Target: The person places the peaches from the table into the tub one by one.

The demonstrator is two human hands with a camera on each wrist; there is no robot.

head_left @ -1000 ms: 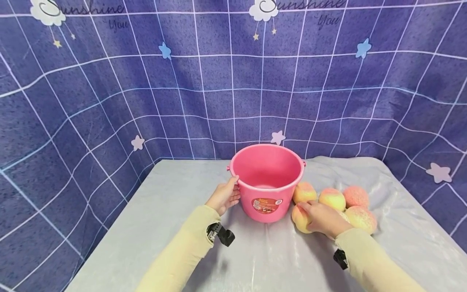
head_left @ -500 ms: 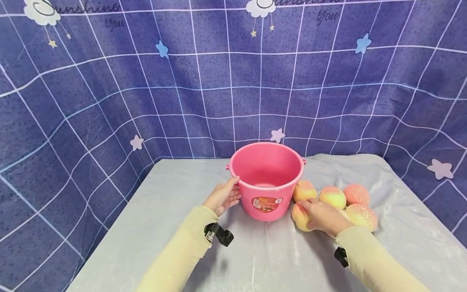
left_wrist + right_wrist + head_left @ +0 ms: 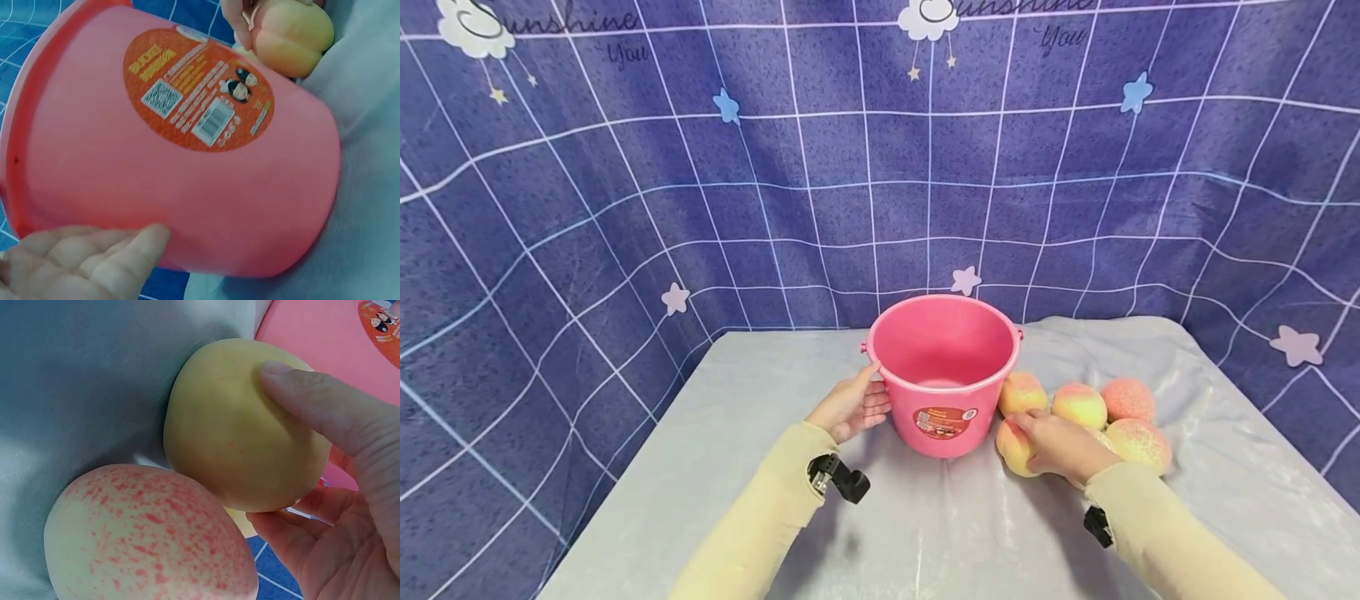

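A pink bucket point(image 3: 917, 417) with an oval orange label point(image 3: 200, 87) stands upright mid-table. My left hand point(image 3: 847, 407) is at its left side, thumb by the rim and fingers loosely extended along the outer wall. In the left wrist view the thumb and palm overlap the bucket's lower edge. To the right of the bucket my right hand point(image 3: 1067, 446) grips a yellow-and-pink peach point(image 3: 231, 437), thumb on one side and fingers curled round the other. That peach sits low, close to the cloth. A red-speckled peach point(image 3: 150, 537) lies beside it.
Several more peaches cluster around the right hand: one peach point(image 3: 1022, 393) against the bucket, another peach point(image 3: 1079, 405) behind the hand, a redder peach point(image 3: 1129, 400) farther right. Grey cloth point(image 3: 737, 417) covers the table. A blue grid-patterned curtain point(image 3: 820, 208) encloses the back and sides.
The left hand has shifted slightly left along the bucket. The right hand keeps its grip on the peach in the same place. The head view has turned a little.
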